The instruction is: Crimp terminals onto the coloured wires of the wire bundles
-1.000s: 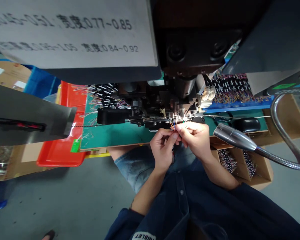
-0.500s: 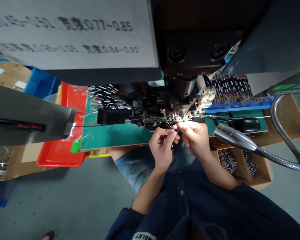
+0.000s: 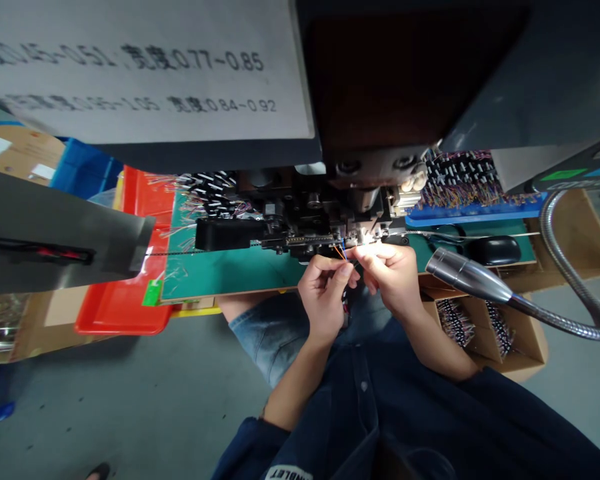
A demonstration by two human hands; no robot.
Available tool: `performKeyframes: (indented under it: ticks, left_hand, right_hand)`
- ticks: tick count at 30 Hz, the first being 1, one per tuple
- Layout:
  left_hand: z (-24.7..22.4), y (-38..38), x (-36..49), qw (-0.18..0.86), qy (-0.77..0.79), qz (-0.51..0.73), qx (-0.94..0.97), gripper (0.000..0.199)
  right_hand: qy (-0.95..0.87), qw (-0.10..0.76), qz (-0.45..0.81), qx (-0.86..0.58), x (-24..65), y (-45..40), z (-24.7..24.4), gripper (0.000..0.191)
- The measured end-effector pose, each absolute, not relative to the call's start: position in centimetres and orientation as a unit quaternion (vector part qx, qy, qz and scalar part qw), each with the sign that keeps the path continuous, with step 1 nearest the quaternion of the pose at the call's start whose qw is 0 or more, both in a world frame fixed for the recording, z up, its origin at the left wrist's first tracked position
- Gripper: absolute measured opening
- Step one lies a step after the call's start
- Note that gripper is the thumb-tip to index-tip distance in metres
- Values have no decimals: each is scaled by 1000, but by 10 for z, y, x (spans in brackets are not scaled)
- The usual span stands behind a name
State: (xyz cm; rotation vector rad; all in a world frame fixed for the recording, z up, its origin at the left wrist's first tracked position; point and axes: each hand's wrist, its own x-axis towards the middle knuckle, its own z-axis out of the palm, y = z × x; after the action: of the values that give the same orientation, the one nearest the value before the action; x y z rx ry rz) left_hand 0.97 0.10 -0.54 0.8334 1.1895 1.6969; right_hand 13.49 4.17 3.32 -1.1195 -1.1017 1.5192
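Note:
Thin wires [image 3: 339, 253], orange and blue among them, stick up from the pinched thumb and fingertips of my left hand [image 3: 324, 293]. My right hand [image 3: 393, 275] is closed beside it, its thumb and forefinger pinching a wire right at the brightly lit working point [image 3: 365, 237] of a crimping machine. The tip of that wire is lost in the glare and behind the fingers. Above the fingertips hangs the machine's dark press ram [image 3: 375, 167], in its lowered position. A strip of terminals [image 3: 180, 253] runs in from the left.
A gooseneck lamp [image 3: 470, 277] reaches in from the right, near my right forearm. Bundles of wires lie behind the machine, in a blue tray [image 3: 475, 212], and in a cardboard box [image 3: 525, 357]. A red tray [image 3: 123, 310] stands left of the green work surface [image 3: 230, 272].
The press ram has come down, with its two bolts now lower. My hands have stayed almost in place; the orange and blue wires have shifted slightly.

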Motion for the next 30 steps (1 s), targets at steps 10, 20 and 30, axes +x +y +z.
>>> performKeyframes:
  ticks: [10, 20, 30]
  left_hand:
    - [-11, -4, 8, 468, 491, 656, 331, 37]
    - [-7, -2, 13, 470, 485, 676, 295, 40]
    - [-7, -2, 14, 461, 493, 677, 294, 37]
  right_hand:
    - [-455, 437, 632, -450, 136, 42, 38, 47]
    - [-406, 465, 662, -425, 134, 41, 26, 37]
    - [-409, 450, 651, -454, 133, 43, 30, 36]
